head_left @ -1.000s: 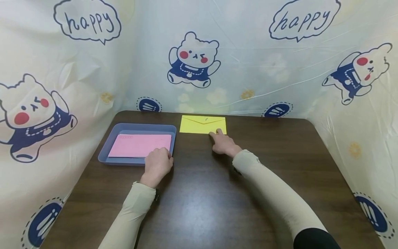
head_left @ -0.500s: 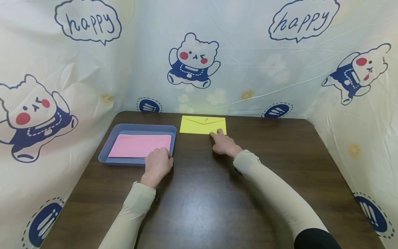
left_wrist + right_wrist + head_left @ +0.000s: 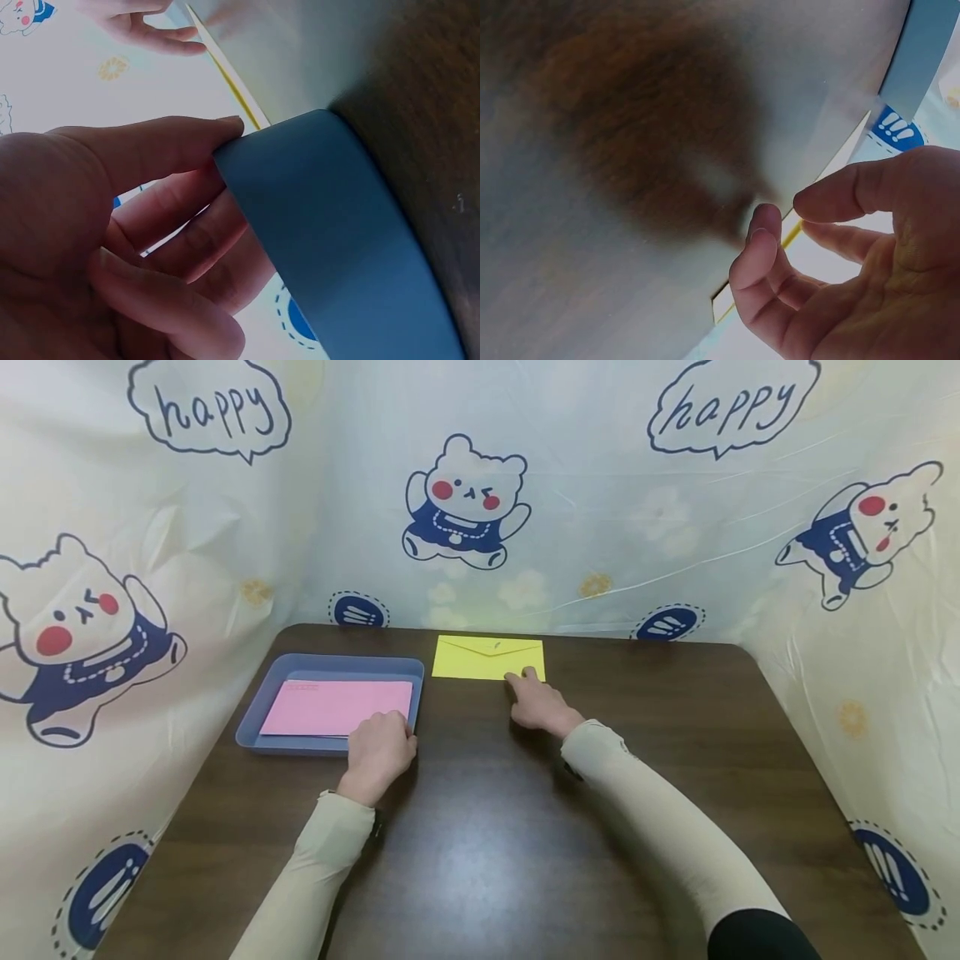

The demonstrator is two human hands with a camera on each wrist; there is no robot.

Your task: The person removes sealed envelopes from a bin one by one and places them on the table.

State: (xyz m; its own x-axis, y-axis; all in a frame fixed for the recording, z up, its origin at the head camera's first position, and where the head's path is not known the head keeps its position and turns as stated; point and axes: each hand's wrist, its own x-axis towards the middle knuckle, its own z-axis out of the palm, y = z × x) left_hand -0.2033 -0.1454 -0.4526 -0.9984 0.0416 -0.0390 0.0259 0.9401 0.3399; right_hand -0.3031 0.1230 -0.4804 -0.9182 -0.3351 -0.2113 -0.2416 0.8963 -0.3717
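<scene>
In the head view my left hand (image 3: pixel 378 752) holds the near right corner of a blue-grey tray (image 3: pixel 255 735). The left wrist view has my thumb on the outside of the tray wall (image 3: pixel 330 225), with other fingers behind it. Inside the tray lies a pink envelope (image 3: pixel 330 706), its near right part hidden by that hand. My right hand (image 3: pixel 538 703) is at the near edge of a yellow envelope (image 3: pixel 483 658), towards its right corner. Its fingers are loosely bent and thumb and fingertips touch the envelope, which lies flat, flap side up.
Both things are towards the back of a dark brown wooden table (image 3: pixel 480 827). Behind it and at both sides hangs a pale curtain (image 3: pixel 585 510) printed with bears. The tray's right side stands close beside the yellow envelope's left edge.
</scene>
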